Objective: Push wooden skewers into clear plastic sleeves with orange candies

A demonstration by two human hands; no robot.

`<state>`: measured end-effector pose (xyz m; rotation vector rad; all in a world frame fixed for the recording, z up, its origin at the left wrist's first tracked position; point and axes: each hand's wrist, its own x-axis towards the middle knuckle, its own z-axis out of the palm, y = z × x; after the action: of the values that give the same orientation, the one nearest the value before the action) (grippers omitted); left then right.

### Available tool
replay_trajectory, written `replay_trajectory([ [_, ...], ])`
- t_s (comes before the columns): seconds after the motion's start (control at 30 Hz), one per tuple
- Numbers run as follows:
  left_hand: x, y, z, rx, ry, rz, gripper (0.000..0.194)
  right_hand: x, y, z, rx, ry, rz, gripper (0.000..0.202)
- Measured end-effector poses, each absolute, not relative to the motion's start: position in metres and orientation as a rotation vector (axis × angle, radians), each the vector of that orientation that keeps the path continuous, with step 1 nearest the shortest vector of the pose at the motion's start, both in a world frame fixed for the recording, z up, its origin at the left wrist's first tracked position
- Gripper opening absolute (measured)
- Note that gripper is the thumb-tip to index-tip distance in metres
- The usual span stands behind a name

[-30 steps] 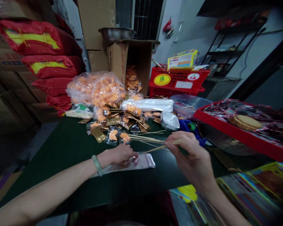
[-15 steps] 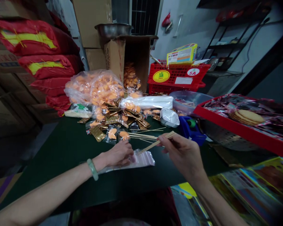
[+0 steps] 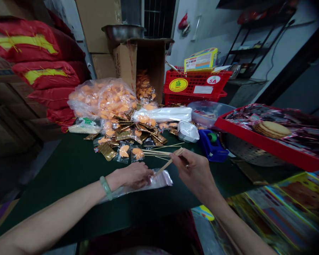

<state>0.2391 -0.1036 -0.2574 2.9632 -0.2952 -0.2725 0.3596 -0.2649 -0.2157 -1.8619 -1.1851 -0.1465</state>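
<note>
My left hand (image 3: pixel 135 175), with a pale green bangle at the wrist, is closed on a clear plastic bag (image 3: pixel 163 179) lying flat on the dark green table. In my right hand (image 3: pixel 194 173) thin wooden sticks (image 3: pixel 165 165) are pinched, slanting down to the left. Their lower ends meet the bag beside my left fingertips; whether they are inside it I cannot tell. Just beyond lie more thin sticks (image 3: pixel 158 153). Clear packets with orange pieces (image 3: pixel 124 151) and gold packets (image 3: pixel 107 152) are heaped behind my left hand.
A large bag of orange pieces (image 3: pixel 103 97) stands at the back, near an open cardboard box (image 3: pixel 124 65). Foil cups (image 3: pixel 188 131), a blue tape dispenser (image 3: pixel 214 147) and a red tray (image 3: pixel 266 147) with packets line the right. Red baskets (image 3: pixel 198 85) stand behind.
My right hand has moved slightly left with the sticks, bringing their lower ends nearer my left fingers at the bag. The view has shifted a little.
</note>
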Motion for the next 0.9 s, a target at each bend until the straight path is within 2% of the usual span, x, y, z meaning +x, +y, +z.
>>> replay_trajectory([
  [0.13,0.244,-0.101,-0.258,3.022,-0.309,-0.305,0.004,0.358,-0.266,-0.215,-1.885,-1.192,-0.145,0.029],
  [0.23,0.244,-0.101,-0.258,3.042,-0.315,-0.320,0.012,0.363,-0.269,-0.217,-1.883,-1.180,-0.168,0.028],
  [0.43,0.234,-0.109,-0.252,2.991,-0.354,-0.209,0.012,0.369,-0.273,-0.218,-1.861,-1.183,-0.203,0.028],
  [0.6,0.227,-0.112,-0.253,2.962,-0.290,-0.301,0.020,0.367,-0.272,-0.217,-1.861,-1.198,-0.186,0.028],
  [0.8,0.221,-0.105,-0.268,2.961,-0.342,-0.280,0.006,0.365,-0.273,-0.218,-1.877,-1.196,-0.218,0.028],
  [0.9,0.222,-0.106,-0.263,2.947,-0.261,-0.270,0.019,0.365,-0.274,-0.218,-1.867,-1.196,-0.202,0.028],
])
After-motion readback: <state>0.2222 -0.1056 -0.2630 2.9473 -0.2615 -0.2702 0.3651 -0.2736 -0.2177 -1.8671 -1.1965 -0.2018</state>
